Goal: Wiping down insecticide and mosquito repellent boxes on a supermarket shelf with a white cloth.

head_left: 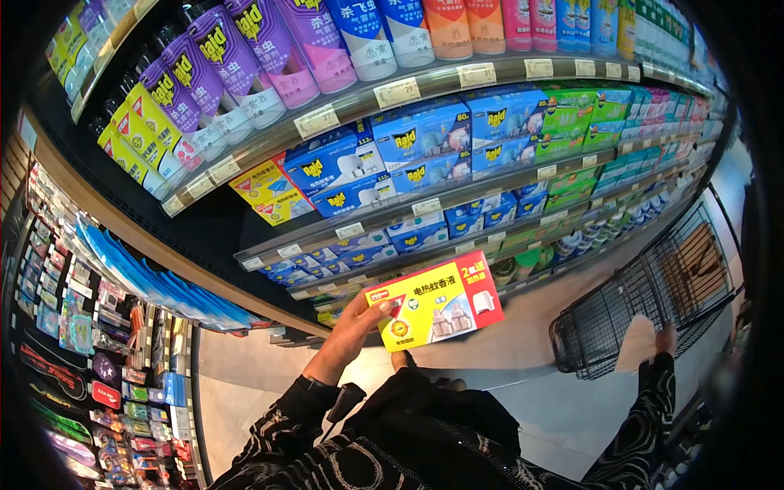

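My left hand (pixel 358 327) holds a yellow and red cardboard box (pixel 441 300) of electric mosquito-repellent liquid by its left end, thumb on the printed front. Two refill bottles and a white heater are pictured on it. The box is in front of the lower shelves, slightly tilted. At the right, my right hand (pixel 666 339) is by the near side of a black wire shopping cart (pixel 603 315). A pale flat piece (pixel 637 346), perhaps paper, is against that hand; whether the fingers grip it or the cart is unclear.
Raid spray cans (pixel 229 58) line the upper shelf. Below are blue Raid boxes (pixel 422 138), a similar yellow box (pixel 272 190) and green boxes (pixel 569 116). A brown carton (pixel 698 257) sits in the cart. Hanging packaged goods (pixel 110 367) fill the left display.
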A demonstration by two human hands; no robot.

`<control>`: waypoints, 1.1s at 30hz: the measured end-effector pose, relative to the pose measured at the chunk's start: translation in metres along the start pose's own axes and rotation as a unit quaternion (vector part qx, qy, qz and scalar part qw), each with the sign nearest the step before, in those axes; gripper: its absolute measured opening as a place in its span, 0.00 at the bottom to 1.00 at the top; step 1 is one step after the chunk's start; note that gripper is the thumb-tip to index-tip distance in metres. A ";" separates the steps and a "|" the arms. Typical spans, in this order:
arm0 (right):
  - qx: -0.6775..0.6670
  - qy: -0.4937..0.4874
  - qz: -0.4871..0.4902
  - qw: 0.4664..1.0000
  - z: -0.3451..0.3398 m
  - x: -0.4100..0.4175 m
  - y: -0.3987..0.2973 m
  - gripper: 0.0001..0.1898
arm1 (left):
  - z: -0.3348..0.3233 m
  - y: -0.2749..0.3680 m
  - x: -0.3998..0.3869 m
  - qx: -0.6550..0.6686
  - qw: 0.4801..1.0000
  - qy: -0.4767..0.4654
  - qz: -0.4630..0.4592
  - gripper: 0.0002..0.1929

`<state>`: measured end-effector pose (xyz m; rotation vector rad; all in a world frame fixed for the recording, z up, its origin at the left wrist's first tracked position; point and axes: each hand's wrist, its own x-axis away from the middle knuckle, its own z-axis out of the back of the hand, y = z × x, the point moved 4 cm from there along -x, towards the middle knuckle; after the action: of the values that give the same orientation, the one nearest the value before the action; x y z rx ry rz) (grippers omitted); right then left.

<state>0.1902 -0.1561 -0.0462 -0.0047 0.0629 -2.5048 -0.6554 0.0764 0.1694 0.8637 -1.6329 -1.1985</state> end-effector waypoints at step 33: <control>-0.025 0.062 0.265 0.962 0.025 0.284 -0.348 0.13 | 0.082 -0.015 -0.026 0.014 0.998 -0.052 0.026 0.34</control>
<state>-0.2448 -0.0461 -0.0079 0.1327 0.1574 -1.9643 -0.7231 0.1219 0.1387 0.7818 -1.7496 -1.2042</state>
